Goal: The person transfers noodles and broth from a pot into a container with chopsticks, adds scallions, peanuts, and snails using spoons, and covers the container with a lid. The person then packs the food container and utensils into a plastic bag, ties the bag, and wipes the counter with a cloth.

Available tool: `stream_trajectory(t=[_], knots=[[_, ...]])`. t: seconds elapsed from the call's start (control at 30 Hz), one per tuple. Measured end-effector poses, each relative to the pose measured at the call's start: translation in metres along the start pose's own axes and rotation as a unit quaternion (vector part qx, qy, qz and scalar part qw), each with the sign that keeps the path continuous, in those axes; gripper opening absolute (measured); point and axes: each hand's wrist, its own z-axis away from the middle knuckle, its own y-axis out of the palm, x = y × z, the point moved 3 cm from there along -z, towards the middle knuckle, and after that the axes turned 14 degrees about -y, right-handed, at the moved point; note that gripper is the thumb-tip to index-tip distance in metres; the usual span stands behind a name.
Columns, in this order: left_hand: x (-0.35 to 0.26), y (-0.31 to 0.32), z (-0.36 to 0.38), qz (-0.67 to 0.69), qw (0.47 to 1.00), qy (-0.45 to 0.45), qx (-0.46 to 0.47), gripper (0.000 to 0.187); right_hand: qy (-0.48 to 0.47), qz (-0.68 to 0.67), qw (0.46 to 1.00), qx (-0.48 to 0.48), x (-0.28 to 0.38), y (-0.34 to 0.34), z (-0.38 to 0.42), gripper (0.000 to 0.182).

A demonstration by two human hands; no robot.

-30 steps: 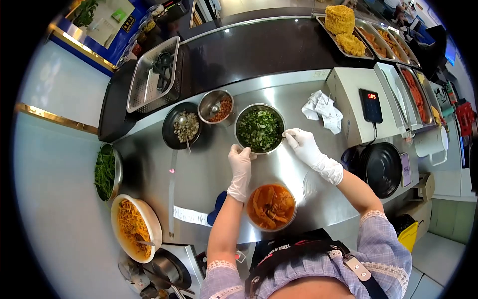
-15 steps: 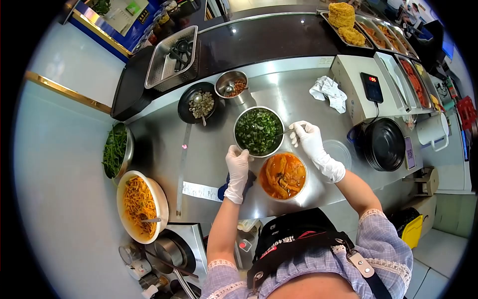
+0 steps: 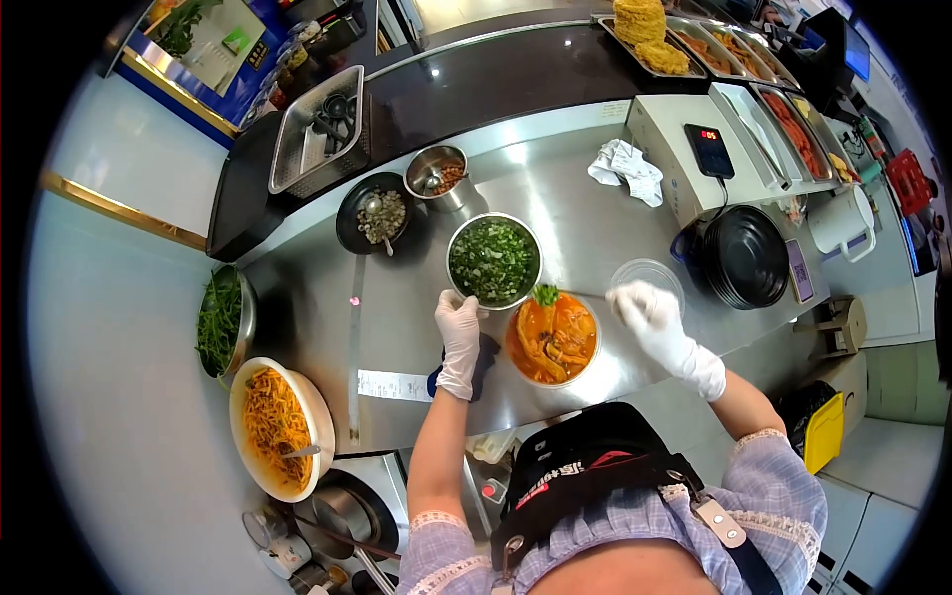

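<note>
Level and low is how I best keep the spoon (image 3: 587, 296), right hand (image 3: 650, 312) closed on its handle at two o'clock from the soup (image 3: 577, 342). My left hand (image 3: 458, 325) pinches the greens bowl (image 3: 540, 264) at eleven. Earlier in that bowl, the spoon now carries greens (image 3: 545, 295) above the soup.

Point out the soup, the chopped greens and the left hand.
Soup (image 3: 555, 342): head view, middle of its surface.
Chopped greens (image 3: 494, 260): head view, middle of the heap.
Left hand (image 3: 457, 329): head view, back of the glove.
</note>
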Motion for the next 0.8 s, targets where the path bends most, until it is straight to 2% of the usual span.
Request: stream_trajectory(t=[0.07, 0.1, 0.2, 0.23, 0.27, 0.33, 0.37, 0.4, 0.43, 0.47, 0.53, 0.57, 0.6, 0.67, 0.7, 0.8], knots=[[-0.001, 0.0, -0.001, -0.004, 1.0, -0.001, 0.005, 0.01, -0.209, 0.109, 0.967, 0.095, 0.011, 0.005, 0.017, 0.015], [-0.002, 0.001, -0.002, -0.004, 1.0, 0.0, 0.006, 0.01, -0.23, 0.131, 0.949, 0.174, 0.011, 0.013, 0.028, 0.019], [-0.003, 0.002, -0.004, 0.0, 1.0, -0.002, 0.011, 0.01, -0.281, 0.174, 0.925, 0.191, 0.01, 0.015, 0.028, 0.02], [-0.004, 0.003, -0.005, 0.005, 1.0, -0.002, 0.014, 0.01, -0.273, 0.164, 0.936, 0.15, 0.01, 0.012, 0.022, 0.019], [-0.005, 0.004, -0.008, 0.007, 1.0, -0.003, 0.012, 0.01, -0.274, 0.163, 0.935, 0.152, 0.005, 0.015, 0.012, 0.019], [-0.005, 0.007, -0.011, 0.008, 1.0, -0.005, 0.018, 0.01, -0.19, 0.087, 0.978, 0.005, -0.01, 0.016, -0.01, 0.019], [-0.006, 0.01, -0.014, 0.009, 1.0, -0.005, 0.016, 0.01, -0.191, 0.086, 0.978, 0.006, -0.015, 0.023, -0.023, 0.019], [-0.007, 0.016, -0.018, 0.019, 1.0, -0.018, 0.013, 0.01, -0.057, 0.011, 0.998, -0.019, -0.028, 0.031, -0.038, 0.02], [-0.008, 0.021, -0.022, 0.03, 0.999, -0.03, 0.009, 0.009, 0.077, -0.064, 0.994, -0.044, -0.044, 0.038, -0.047, 0.021], [-0.01, 0.027, -0.026, 0.042, 0.998, -0.053, 0.004, 0.009, 0.069, -0.064, 0.995, -0.043, -0.059, 0.046, -0.059, 0.021], [-0.01, 0.041, -0.04, 0.062, 0.994, -0.089, 0.003, 0.009, 0.135, -0.208, 0.961, -0.123, -0.097, 0.067, -0.079, 0.028], [-0.009, 0.048, -0.048, 0.067, 0.991, -0.113, -0.003, 0.008, 0.139, -0.245, 0.947, -0.157, -0.108, 0.072, -0.09, 0.04], [-0.009, 0.056, -0.054, 0.074, 0.99, -0.119, 0.006, 0.009, 0.131, -0.248, 0.948, -0.151, -0.11, 0.072, -0.101, 0.04], [-0.005, 0.071, -0.067, 0.073, 0.99, -0.122, 0.004, 0.009, 0.178, -0.171, 0.94, -0.234, -0.119, 0.064, -0.111, 0.05], [-0.004, 0.079, -0.073, 0.09, 0.988, -0.125, 0.012, 0.009, 0.168, -0.16, 0.944, -0.233, -0.12, 0.059, -0.116, 0.055], [-0.011, 0.095, -0.094, 0.137, 0.981, -0.134, 0.023, 0.015, 0.135, -0.172, 0.943, -0.249, -0.105, 0.05, -0.129, 0.049]])
